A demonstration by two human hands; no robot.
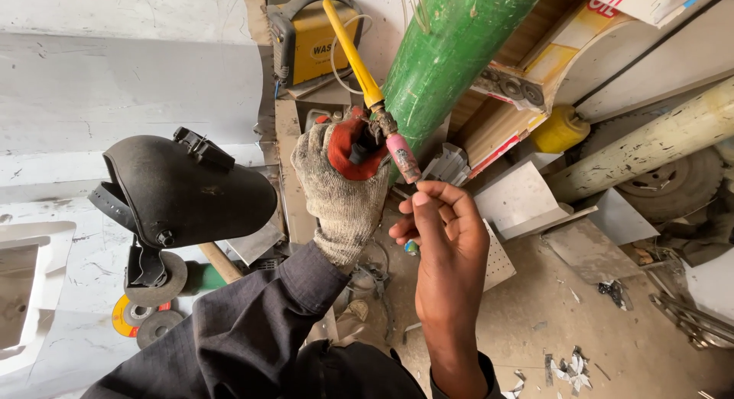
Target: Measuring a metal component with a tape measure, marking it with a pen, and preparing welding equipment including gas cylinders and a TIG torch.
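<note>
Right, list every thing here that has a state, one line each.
Welding torch: gripped, pink nozzle pointing down-right.
Left hand: gloved, closed around the torch.
Right hand: bare, fingertips at the nozzle tip.
Welding helmet: resting unworn on the white surface.
Green cylinder: leaning.

A black welding helmet (183, 191) rests on a white metal surface (92, 85), grinding discs (149, 303) below it. Behind stand a yellow welding machine (317, 43), a green gas cylinder (451, 51) and a pale cylinder (650, 143) leaning near a tyre (680, 186); paper scraps (572, 368) litter the floor (550, 315).
</note>
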